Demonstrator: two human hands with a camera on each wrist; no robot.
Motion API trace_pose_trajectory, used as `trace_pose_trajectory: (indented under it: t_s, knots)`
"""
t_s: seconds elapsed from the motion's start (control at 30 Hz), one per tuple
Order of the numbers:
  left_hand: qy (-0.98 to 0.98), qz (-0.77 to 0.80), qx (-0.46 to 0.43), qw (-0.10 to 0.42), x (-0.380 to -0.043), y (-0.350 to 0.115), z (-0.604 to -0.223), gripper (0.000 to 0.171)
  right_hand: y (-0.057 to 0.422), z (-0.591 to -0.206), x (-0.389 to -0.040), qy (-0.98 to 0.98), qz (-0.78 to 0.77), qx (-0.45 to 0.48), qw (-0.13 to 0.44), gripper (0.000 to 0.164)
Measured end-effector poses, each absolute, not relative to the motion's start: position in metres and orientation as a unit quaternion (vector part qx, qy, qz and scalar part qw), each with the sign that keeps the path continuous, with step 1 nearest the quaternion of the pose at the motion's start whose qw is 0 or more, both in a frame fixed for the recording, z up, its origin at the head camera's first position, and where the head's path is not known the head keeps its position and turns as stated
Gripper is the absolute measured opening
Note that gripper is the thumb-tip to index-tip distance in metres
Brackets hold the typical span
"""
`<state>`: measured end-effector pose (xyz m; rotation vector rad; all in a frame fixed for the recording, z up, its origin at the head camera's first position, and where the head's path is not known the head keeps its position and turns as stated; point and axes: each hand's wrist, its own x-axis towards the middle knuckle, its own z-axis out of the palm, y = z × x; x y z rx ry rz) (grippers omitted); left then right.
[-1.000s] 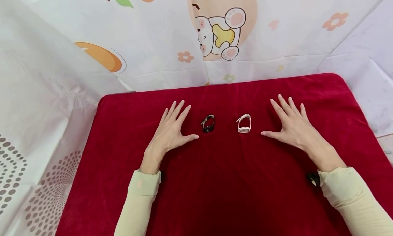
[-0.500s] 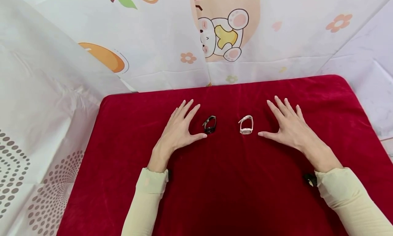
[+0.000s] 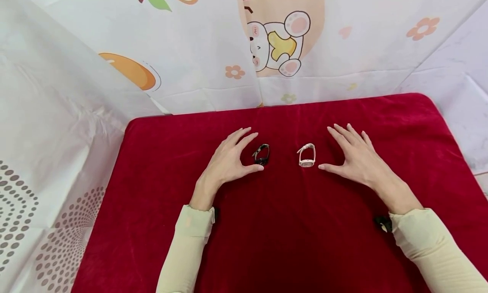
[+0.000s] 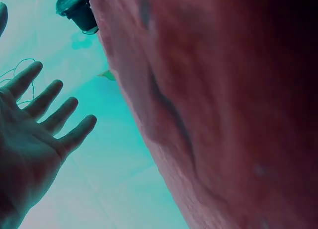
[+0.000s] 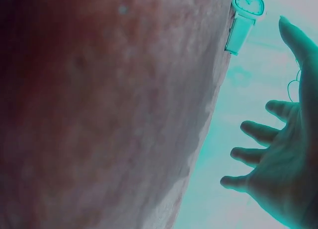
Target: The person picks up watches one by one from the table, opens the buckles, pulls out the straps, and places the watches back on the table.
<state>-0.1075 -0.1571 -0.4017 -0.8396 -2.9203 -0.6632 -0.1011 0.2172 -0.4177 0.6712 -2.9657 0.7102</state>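
Note:
Two wristwatches stand on the red cloth in the head view, each on its side with its strap in a loop. Beside the dark watch [image 3: 261,161] is my left hand [image 3: 227,160], thumb tip right at its dial end and fingers spread around its left side. My right hand [image 3: 359,161] is just right of the white watch [image 3: 306,163], thumb pointing at it, fingers spread. Neither hand holds anything. The left wrist view shows the dark watch [image 4: 79,10] beyond the spread fingers; in the right wrist view the white watch [image 5: 249,3] shows its square dial.
A red velvet cloth [image 3: 289,233] covers the table, whose back edge meets a white curtain [image 3: 190,64] printed with fruit, flowers and a cartoon bear. More white fabric [image 3: 49,136] hangs on the left. Dark wrist cameras [image 3: 382,223] sit at the cuffs.
My left hand has moved right, up to the dark watch, its fingers bending a little. My right hand has moved slightly left toward the white watch. Both watches stay in place.

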Motion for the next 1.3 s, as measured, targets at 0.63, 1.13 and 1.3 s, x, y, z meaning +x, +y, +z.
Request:
trace_pose_trajectory:
  t_s: [0.63,1.13,1.3]
  knots:
    - [-0.925,-0.269,-0.268,-0.021,-0.11,-0.131,-0.397,0.075,0.204,-0.419,-0.103,-0.932,0.251,0.258,0.04,0.081]
    - [-0.917,-0.289,-0.272,-0.047,-0.115,-0.116,-0.397,0.07,0.193,-0.418,-0.103,-0.933,0.277,0.23,-0.024,0.084]
    - [-0.917,-0.291,-0.267,-0.063,-0.115,-0.111,-0.4,0.067,0.192,-0.418,-0.104,-0.931,0.277,0.236,-0.023,0.084]
